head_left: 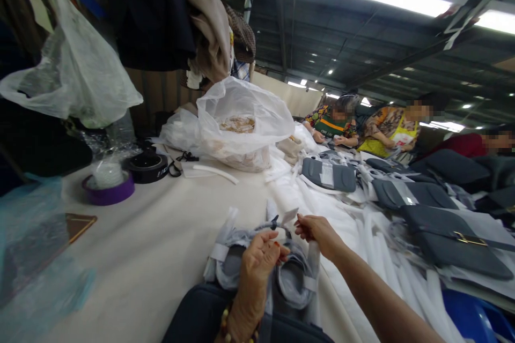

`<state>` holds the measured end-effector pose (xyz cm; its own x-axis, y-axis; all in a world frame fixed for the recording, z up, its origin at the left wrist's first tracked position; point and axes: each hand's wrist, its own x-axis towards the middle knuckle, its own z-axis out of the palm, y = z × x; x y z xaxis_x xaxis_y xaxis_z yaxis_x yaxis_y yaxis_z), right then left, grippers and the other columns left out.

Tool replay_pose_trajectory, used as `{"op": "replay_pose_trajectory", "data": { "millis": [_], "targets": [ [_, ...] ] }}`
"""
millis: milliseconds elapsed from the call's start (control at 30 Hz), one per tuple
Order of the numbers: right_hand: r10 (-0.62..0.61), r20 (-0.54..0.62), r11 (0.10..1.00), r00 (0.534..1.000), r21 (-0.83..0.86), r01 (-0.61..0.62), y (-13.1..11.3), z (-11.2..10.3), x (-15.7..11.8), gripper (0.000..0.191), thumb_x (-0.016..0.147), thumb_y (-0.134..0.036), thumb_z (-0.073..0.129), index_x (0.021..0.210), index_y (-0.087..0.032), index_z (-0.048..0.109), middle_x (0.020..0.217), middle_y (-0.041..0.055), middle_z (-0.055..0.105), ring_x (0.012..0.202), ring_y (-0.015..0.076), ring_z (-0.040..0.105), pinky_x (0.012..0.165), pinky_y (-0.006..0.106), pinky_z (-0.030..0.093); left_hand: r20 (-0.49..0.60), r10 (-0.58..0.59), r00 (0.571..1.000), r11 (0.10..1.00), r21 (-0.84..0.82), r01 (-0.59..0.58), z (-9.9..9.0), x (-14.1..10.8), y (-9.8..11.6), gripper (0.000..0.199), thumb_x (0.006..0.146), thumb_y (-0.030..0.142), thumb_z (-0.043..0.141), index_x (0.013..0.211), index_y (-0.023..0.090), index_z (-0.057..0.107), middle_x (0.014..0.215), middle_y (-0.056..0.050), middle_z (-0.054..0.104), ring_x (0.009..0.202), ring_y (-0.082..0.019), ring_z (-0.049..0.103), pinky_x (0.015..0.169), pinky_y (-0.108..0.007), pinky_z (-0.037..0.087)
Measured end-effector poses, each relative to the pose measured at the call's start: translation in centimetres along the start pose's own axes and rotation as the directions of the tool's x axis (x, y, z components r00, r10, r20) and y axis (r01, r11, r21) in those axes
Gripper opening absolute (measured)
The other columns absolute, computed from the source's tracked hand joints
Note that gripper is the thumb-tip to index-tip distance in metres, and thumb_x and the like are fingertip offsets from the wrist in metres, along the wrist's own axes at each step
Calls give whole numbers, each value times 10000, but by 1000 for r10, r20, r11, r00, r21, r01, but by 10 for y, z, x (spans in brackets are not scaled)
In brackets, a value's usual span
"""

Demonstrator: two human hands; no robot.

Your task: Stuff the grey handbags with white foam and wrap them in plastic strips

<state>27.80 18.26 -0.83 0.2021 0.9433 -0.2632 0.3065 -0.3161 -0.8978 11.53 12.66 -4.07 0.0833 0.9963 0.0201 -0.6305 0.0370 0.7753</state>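
Observation:
A dark bag (201, 313) lies at the bottom centre, with grey straps (295, 278) wrapped in clear plastic and white bands above it. My left hand (263, 257) is over the wrapped straps, its fingers curled; what they hold, if anything, is too small to name. My right hand (317, 231) is just to the right, its fingers pinched near a small pale tag (290, 216). Whether the fingertips grip that tag is unclear. Between the hands a dark loop with a small knot rises from the straps.
A purple tape roll (108, 188) and a black roll (147, 168) stand at the left. Behind is an open plastic bag (245, 128). Dark bags (330, 174) and white foam strips line the right side. Several people work at the back right.

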Motion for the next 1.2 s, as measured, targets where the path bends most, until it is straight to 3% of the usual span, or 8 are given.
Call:
{"op": "replay_pose_trajectory", "data": {
  "millis": [167, 367, 500, 667, 800, 867, 967, 1200],
  "targets": [
    [185, -80, 982, 979, 51, -181, 11, 0, 13, 300, 828, -295, 584, 574, -140, 548, 468, -27, 535, 415, 78, 477, 470, 221, 399, 36, -23, 999, 998, 52, 21, -1, 0, -1, 452, 660, 480, 724, 902, 118, 602, 635, -42, 695, 540, -126, 601, 548, -224, 438],
    [68, -287, 992, 955, 120, -35, 24, -30, -47, 407, 729, -559, 598, 837, -166, 615, 884, 83, 680, 805, 192, 626, 709, 306, 476, 60, -12, 998, 999, 36, 10, -3, 1, 2, 358, 707, 401, 678, 898, 108, 605, 621, -46, 686, 547, -130, 593, 569, -239, 437],
    [153, -123, 965, 981, 233, -122, 71, -29, -122, 700, 631, -659, 639, 1135, -176, 593, 1240, 130, 585, 1142, 291, 539, 867, 367, 471, 31, -14, 999, 999, -29, 15, 6, -1, 12, 322, 679, 379, 663, 858, 121, 589, 610, -33, 673, 535, -126, 578, 565, -247, 427],
    [186, 48, 938, 981, 288, -192, 104, -2, -175, 842, 575, -652, 696, 1240, -155, 555, 1257, 126, 590, 1235, 314, 464, 1006, 376, 375, 9, 25, 1000, 999, -23, -25, -2, -15, 63, 360, 625, 371, 692, 877, 133, 595, 684, -39, 683, 626, -143, 607, 648, -271, 454],
    [65, 197, 920, 978, 368, -136, 85, 5, -185, 666, 659, -596, 669, 1155, -156, 607, 1138, 98, 660, 1112, 281, 566, 944, 358, 420, -148, 119, 982, 884, 465, -37, -53, -35, 105, 450, 563, 400, 744, 914, 144, 625, 930, -80, 686, 926, -229, 616, 821, -317, 454],
    [71, 230, 921, 971, 358, -152, 76, 4, -186, 583, 655, -581, 675, 1053, -156, 655, 1038, 88, 693, 1015, 272, 612, 851, 344, 458, -256, 89, 962, 726, 679, 114, -82, -48, 113, 502, 509, 422, 776, 893, 133, 632, 1029, -121, 666, 1039, -294, 583, 897, -368, 442],
    [98, 232, 923, 968, 343, -176, 73, 2, -186, 528, 619, -570, 701, 945, -154, 684, 886, 67, 711, 870, 237, 641, 719, 300, 464, -260, -176, 949, 694, 651, 307, -108, -66, 108, 501, 557, 464, 766, 915, 141, 632, 1012, -128, 685, 1010, -306, 614, 853, -382, 498],
    [35, 153, 937, 988, 338, -85, 82, 11, -185, 452, 698, -550, 624, 860, -133, 692, 781, 58, 693, 715, 185, 616, 616, 263, 429, -164, -471, 867, 734, 471, 489, -89, -87, 99, 450, 644, 440, 747, 987, 172, 629, 797, -82, 727, 737, -284, 693, 611, -393, 568]
  ]
}}
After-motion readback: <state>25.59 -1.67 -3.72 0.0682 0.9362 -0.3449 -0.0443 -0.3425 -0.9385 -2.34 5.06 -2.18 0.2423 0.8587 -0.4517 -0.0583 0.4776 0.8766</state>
